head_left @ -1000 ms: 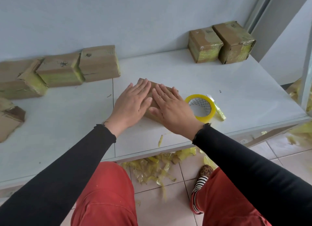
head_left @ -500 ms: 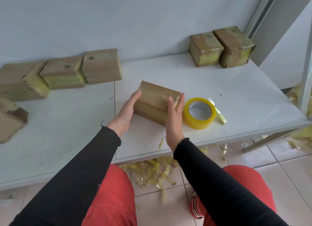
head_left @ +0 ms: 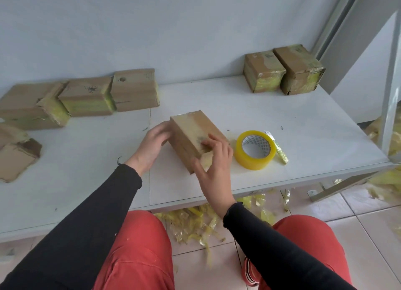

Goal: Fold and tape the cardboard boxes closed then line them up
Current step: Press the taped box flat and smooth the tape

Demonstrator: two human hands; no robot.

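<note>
the right hand [head_left: 213,159] grips the near end of the cardboard box [head_left: 196,138], thumb curled against the end face and fingers hooked over the top edge, while the left hand [head_left: 153,145] presses its fingers against the box's far left side, cupping it rather than closing fully round it. the box sits on the white table [head_left: 303,125] directly ahead of the person, just left of the tape roll [head_left: 255,150], and its long axis runs diagonally, from the near right corner under the right hand away toward the wall. a small flap or tape end juts out at the near face beside the right thumb. the right hand is the nearer one to the unfinished end and to the tape, so it seems best placed to press that end shut; the left looks set to steady or pivot the box. two taped boxes [head_left: 284,73] stand well apart at the far right, where a line could grow.
</note>
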